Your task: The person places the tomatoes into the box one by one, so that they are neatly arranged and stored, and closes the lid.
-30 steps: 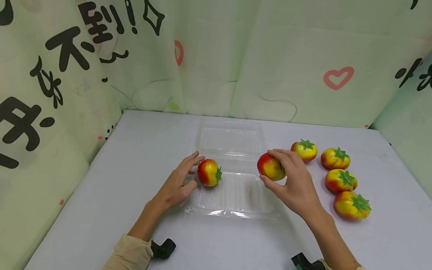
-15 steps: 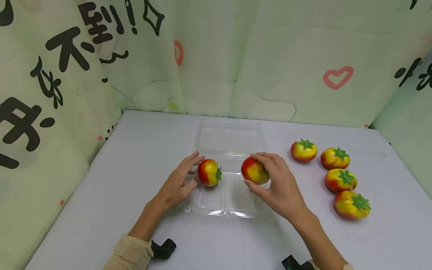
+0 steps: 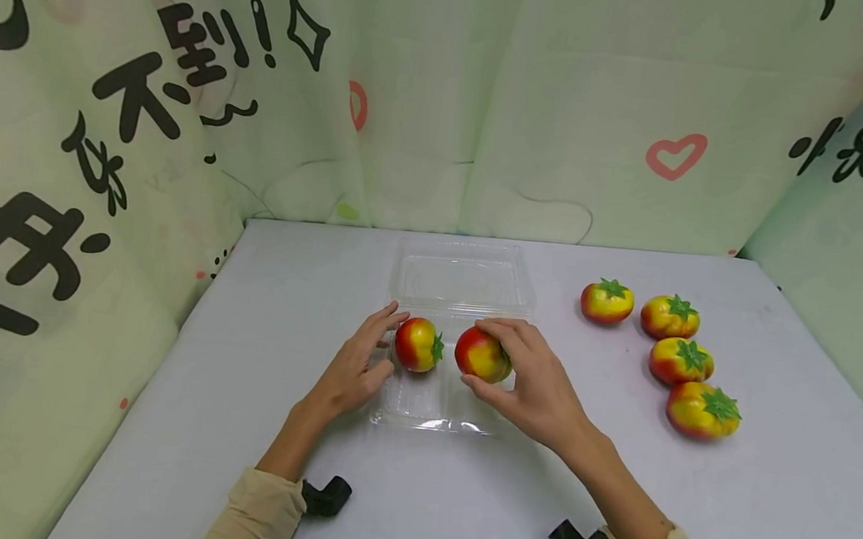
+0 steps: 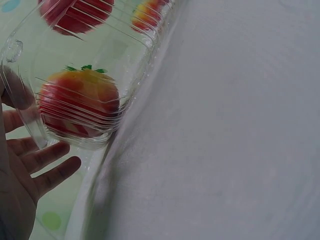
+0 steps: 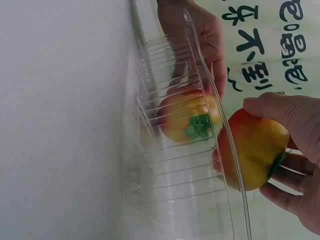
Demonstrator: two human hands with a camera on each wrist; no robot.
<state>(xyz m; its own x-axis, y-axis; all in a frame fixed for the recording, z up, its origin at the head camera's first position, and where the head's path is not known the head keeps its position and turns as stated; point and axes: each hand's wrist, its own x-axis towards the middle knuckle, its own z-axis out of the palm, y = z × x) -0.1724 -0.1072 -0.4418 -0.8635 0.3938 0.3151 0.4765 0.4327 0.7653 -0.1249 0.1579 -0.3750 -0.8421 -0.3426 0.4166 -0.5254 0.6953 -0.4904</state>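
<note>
My right hand (image 3: 532, 381) grips a red-and-yellow tomato (image 3: 481, 355) with green leaves, thumb on its near side and fingers on its far side. In the right wrist view that tomato (image 5: 255, 150) is level with the rim of the clear plastic clamshell box (image 3: 407, 401), whose lid lies open toward the back. A second tomato (image 3: 417, 345) sits inside at the left, leaves turned right. My left hand (image 3: 353, 368) rests at the box's left side. In the left wrist view its fingers (image 4: 57, 175) are spread and fairly straight beside the clear wall.
Several more tomatoes stand on the white table (image 3: 309, 294) at the right, among them a back one (image 3: 607, 302) and a front one (image 3: 703, 410). A pale green printed curtain (image 3: 563, 103) encloses the back and sides. Black wrist mounts (image 3: 327, 496) are on both forearms.
My right hand has carried its tomato left, from the box's right edge to over the box, close to the tomato inside. The left hand has stayed in place.
</note>
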